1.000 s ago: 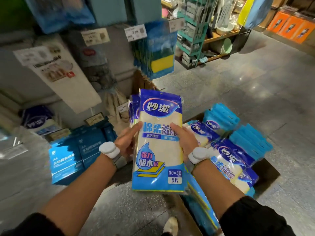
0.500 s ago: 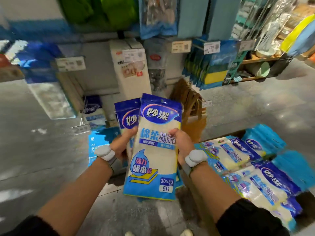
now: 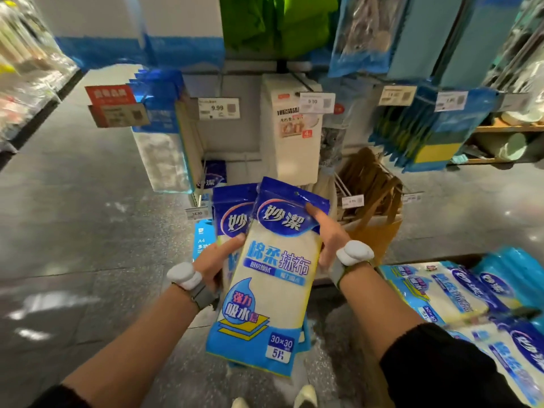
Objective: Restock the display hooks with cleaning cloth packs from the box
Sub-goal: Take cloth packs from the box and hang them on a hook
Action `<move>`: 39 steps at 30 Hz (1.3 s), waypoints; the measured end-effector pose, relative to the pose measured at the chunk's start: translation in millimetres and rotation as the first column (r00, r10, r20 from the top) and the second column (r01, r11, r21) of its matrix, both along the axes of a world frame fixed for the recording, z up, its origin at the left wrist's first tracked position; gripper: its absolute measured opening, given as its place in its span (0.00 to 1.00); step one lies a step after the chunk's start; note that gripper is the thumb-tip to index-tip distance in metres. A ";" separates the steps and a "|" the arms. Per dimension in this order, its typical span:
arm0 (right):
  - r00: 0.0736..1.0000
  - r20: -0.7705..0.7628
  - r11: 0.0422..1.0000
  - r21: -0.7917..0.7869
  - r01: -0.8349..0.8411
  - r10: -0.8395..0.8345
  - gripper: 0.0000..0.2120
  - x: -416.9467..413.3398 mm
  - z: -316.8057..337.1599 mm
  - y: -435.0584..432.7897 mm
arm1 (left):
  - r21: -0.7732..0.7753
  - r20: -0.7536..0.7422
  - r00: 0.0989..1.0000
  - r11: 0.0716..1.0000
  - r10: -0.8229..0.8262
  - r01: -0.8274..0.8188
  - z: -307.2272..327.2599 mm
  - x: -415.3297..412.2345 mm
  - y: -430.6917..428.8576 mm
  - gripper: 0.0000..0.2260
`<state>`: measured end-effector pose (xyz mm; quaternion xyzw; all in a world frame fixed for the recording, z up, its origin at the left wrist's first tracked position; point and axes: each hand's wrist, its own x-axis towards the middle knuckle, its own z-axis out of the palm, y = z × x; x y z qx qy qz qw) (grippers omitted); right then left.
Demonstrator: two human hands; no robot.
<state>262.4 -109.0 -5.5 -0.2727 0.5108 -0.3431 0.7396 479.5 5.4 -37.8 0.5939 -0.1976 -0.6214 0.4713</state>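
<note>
Front cloth pack (image 3: 270,275): deep blue header printed with white lettering, cream cloth shown through middle, pale blue base edged in yellow. Second pack (image 3: 232,222) behind, left: same blue and white seen. Spare packs (image 3: 435,293), near right: matching colours. Green cloths (image 3: 276,22) hung far above. Red sign (image 3: 110,94) far left. Floor (image 3: 73,231): grey, speckled. Sleeves (image 3: 441,363): black.

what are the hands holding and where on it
Fanned cleaning cloth packs: left hand grips the left edge mid-height, right hand the right edge near the top.
</note>
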 end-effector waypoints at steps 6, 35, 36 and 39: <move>0.997 0.040 0.998 -0.018 -0.067 0.067 0.22 25.9 -6.3 -11.0 | -0.007 -0.058 0.995 0.996 0.086 -0.086 -10.1 22.2 8.9 0.13; 0.502 -0.732 0.744 0.011 -0.668 0.461 0.17 158.6 -118.9 -83.3 | 0.165 0.289 0.761 0.753 0.581 -0.637 -65.7 183.3 38.2 0.25; 0.495 -0.737 0.747 0.021 -0.665 0.461 0.14 159.8 -122.1 -83.1 | 0.163 0.290 0.759 0.752 0.582 -0.639 -68.2 185.8 36.4 0.29; 0.496 -0.739 0.764 0.039 -0.644 0.456 0.11 182.8 -143.2 -88.7 | 0.158 0.278 0.763 0.756 0.584 -0.635 -81.4 209.7 26.6 0.33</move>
